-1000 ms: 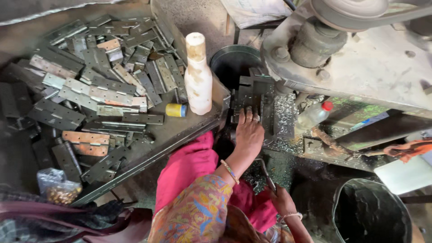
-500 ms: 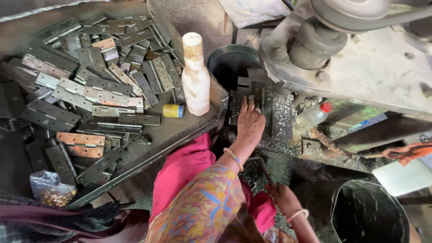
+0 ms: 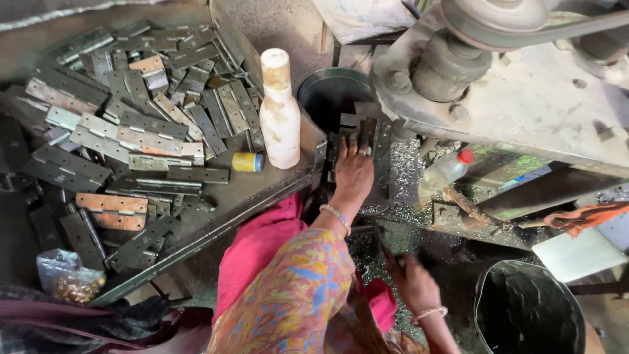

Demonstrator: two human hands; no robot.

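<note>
Dull metal, worn plastic and printed cloth at a workshop machine.
The hinges (image 3: 131, 124) are flat metal, mostly matt grey, a few rust-brown; the counter (image 3: 262, 190) is scuffed dark metal. The white bottle (image 3: 280, 111) is smudged plastic. Bright metal shavings (image 3: 409, 177) glitter beside the left hand (image 3: 354, 174). The sleeve (image 3: 295, 295) is soft patterned cloth; the bucket (image 3: 527, 308) looks glossy black.

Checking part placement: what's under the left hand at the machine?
The left hand presses on dark metal hinge pieces stacked on the machine bed. Its palm hides what lies directly beneath.
</note>
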